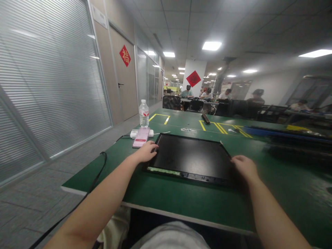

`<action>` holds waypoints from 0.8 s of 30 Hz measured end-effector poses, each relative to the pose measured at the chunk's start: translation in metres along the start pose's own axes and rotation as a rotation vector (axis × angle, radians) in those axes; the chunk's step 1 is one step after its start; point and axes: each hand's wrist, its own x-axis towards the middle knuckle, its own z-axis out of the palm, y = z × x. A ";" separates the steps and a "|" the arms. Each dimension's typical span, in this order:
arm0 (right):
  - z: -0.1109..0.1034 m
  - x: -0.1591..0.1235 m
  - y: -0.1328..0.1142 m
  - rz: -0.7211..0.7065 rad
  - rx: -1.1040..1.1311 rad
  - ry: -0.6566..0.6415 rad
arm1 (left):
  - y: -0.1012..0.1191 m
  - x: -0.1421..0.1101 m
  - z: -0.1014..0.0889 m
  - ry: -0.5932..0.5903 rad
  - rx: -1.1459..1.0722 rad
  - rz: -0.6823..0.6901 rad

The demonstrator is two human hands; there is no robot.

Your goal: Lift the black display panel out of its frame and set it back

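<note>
A flat black display panel (192, 155) lies face up on the green table, with a green circuit strip (164, 171) along the left part of its near edge. My left hand (148, 152) grips the panel's left edge, its fingers bent over the frame. On the opposite side my right hand (245, 167) pinches the right edge; its underside fingers are hidden. Just beyond my left hand lies a phone (141, 137) with a pinkish screen, beside a white power strip or adapter (134, 133).
A water bottle (144, 113) stands behind the phone. Yellow tape lines (221, 128) mark the green table (181, 197). A dark ribbed piece (205, 119) lies at the far side, and long blue-and-black parts (280, 135) sit to the right. A black strap (100, 169) hangs at the left. Several people sit farther back.
</note>
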 end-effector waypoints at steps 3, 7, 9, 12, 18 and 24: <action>0.001 0.001 0.002 -0.014 -0.001 -0.002 | -0.002 0.002 0.002 -0.028 0.081 -0.036; 0.002 0.003 0.004 -0.007 -0.008 -0.014 | -0.006 0.005 0.005 -0.055 0.041 -0.035; 0.003 0.004 0.005 -0.017 -0.012 -0.012 | -0.008 0.006 0.007 -0.025 -0.038 -0.034; 0.004 0.004 0.007 -0.033 -0.010 -0.003 | -0.010 0.006 0.010 0.007 -0.140 -0.042; 0.004 0.004 0.006 -0.032 -0.018 0.002 | -0.006 0.004 0.009 0.060 -0.230 -0.130; 0.003 0.001 0.001 -0.011 0.000 0.006 | -0.005 0.004 0.010 0.122 -0.388 -0.230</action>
